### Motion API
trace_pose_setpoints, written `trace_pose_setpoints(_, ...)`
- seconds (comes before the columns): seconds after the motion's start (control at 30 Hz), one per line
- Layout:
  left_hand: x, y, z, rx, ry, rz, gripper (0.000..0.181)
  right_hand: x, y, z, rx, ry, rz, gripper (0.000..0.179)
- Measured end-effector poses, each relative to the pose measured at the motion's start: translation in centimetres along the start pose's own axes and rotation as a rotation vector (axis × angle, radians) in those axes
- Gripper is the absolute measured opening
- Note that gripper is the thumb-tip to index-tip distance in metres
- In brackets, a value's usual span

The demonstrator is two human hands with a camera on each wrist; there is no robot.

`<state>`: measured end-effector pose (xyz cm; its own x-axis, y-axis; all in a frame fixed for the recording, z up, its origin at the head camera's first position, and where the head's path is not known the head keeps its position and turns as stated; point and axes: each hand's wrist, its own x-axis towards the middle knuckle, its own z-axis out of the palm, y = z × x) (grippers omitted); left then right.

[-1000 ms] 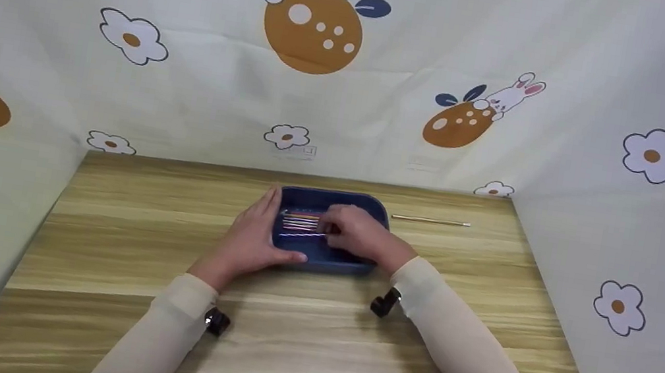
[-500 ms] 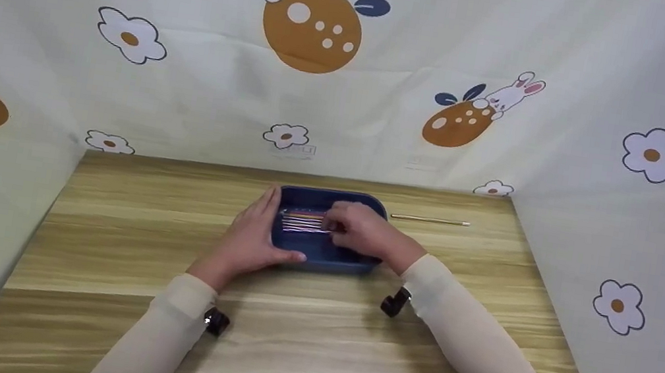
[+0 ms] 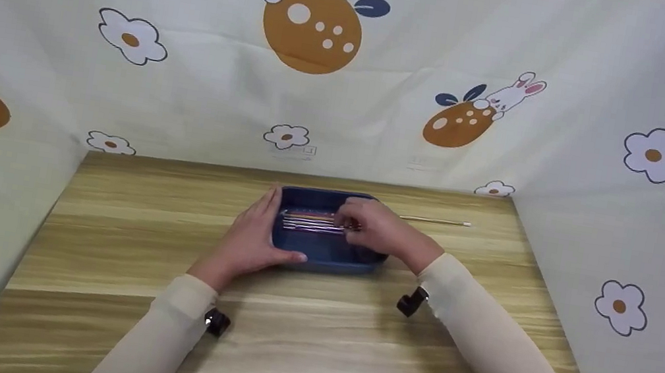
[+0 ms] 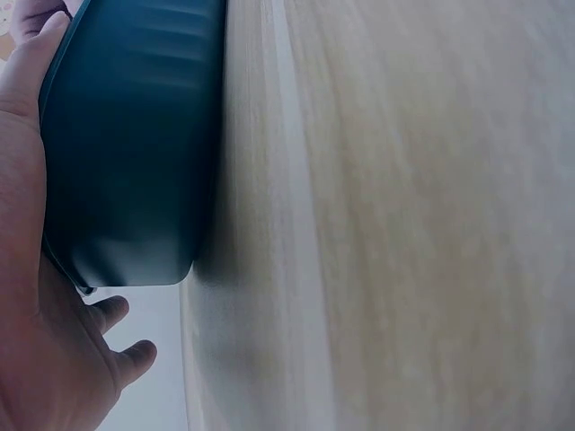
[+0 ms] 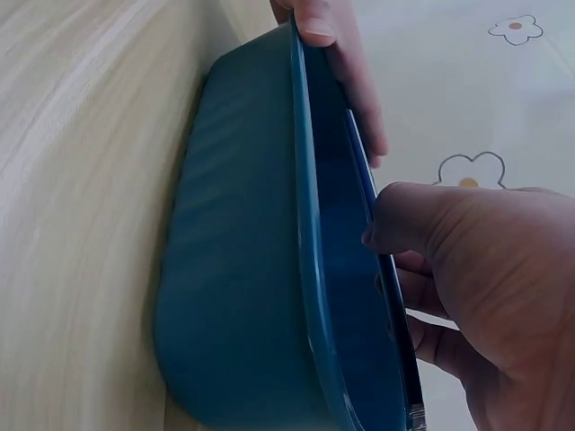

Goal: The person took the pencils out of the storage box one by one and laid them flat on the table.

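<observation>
Head view: your left hand (image 3: pixel 249 237) lies with straight fingers against the left end of the blue box (image 3: pixel 333 267), thumb on its near rim, presumably to steady it. Your right hand (image 3: pixel 376 225), apart from the left, pinches a dark pencil (image 5: pixel 358 162) lengthwise over the box, probably to match the pencils (image 3: pixel 300 221) lying side by side inside. A gold pencil (image 3: pixel 440 221) lies right of the box on the table (image 3: pixel 310 330).
</observation>
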<state>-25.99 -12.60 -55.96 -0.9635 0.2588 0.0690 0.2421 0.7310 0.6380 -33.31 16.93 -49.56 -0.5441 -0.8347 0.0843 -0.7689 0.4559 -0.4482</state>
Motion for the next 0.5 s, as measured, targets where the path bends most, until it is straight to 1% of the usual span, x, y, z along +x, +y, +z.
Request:
trace_pose_setpoints(0.33, 0.0, -0.1, 0.1, 0.015, 0.013, 0.007, 0.149, -2.3, 1.0, -1.5, 0.062, 0.011, 0.108, 0.028)
trace_pose_setpoints(0.5, 0.1, -0.1, 0.0, 0.021, 0.004, 0.0, 0.15, -3.5, 1.7, -2.3, 0.1, 0.02, 0.123, 0.026)
